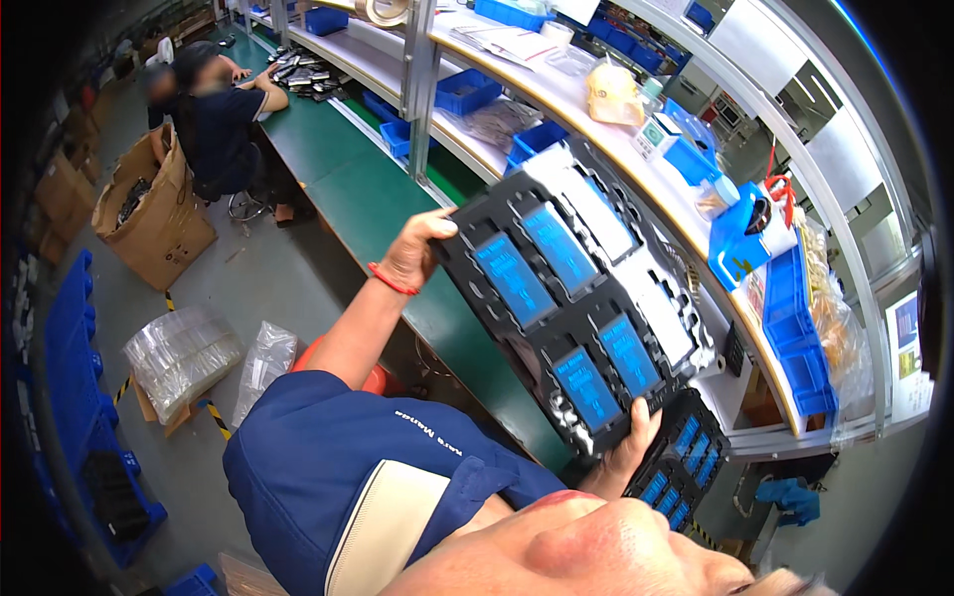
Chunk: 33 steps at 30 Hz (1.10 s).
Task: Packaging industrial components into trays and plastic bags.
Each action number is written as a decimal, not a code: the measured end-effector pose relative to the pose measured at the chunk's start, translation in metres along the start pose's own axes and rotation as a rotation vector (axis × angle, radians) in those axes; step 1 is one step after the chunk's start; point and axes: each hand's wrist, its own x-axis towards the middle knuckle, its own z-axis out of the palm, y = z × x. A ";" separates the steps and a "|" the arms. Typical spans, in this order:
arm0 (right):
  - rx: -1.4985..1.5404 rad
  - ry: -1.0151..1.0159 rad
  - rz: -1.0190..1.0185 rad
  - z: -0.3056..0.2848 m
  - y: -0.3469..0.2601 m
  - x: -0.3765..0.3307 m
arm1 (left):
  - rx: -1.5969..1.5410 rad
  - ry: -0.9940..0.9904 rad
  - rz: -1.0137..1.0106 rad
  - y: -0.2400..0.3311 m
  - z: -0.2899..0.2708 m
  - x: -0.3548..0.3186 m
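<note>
Black tray [576, 298] of blue-screened parts is held lifted, left hand [415, 253] and right hand [628, 447] clamped on opposite edges; steady lowering onto tabletop [368, 199] seems needed.

One head view, tilted, looking down-left, close over the tray [576, 308] at centre; desk [368, 199] runs to upper left.

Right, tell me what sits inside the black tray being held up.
The black tray, gripped by the left hand and right hand, holds blue-faced parts in its pockets. Whatever lies under it on the green bench is hidden.
</note>
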 end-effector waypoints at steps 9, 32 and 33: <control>0.019 -0.216 0.290 0.092 0.080 0.074 | -0.002 0.298 0.193 0.057 -0.103 -0.002; 0.117 -0.254 0.097 0.199 0.085 0.139 | 0.132 0.063 0.226 0.181 -0.108 0.179; 0.179 -0.246 0.131 0.207 0.089 0.143 | 0.153 0.043 0.182 0.193 -0.107 0.202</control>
